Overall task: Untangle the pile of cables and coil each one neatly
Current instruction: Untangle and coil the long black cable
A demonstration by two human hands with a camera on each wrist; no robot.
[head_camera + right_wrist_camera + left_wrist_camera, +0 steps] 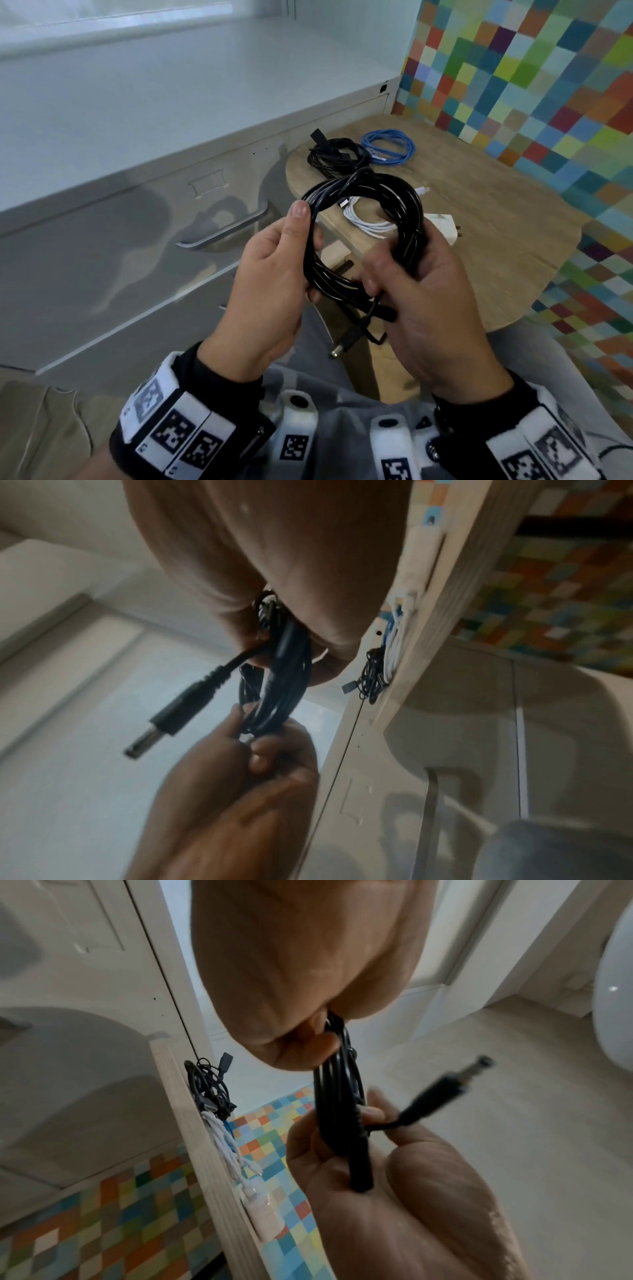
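I hold a black cable coil (363, 236) upright between both hands above the near edge of a wooden table (496, 219). My left hand (305, 240) pinches the coil's left side, thumb on top. My right hand (394, 274) grips the lower right of the loops. The cable's barrel plug (344, 344) dangles loose below the coil. In the left wrist view the coil (339, 1123) runs from my left hand (308, 1042) down into the right palm, with the plug (445, 1085) sticking out. The right wrist view shows the coil (284, 674) and plug (178, 715) too.
On the table lie a loose black cable bundle (335, 154), a coiled blue cable (388, 147) and a white cable (366, 219) with a white charger (442, 226). A grey drawer cabinet (137, 240) stands to the left. A multicoloured chequered wall (548, 85) rises behind the table.
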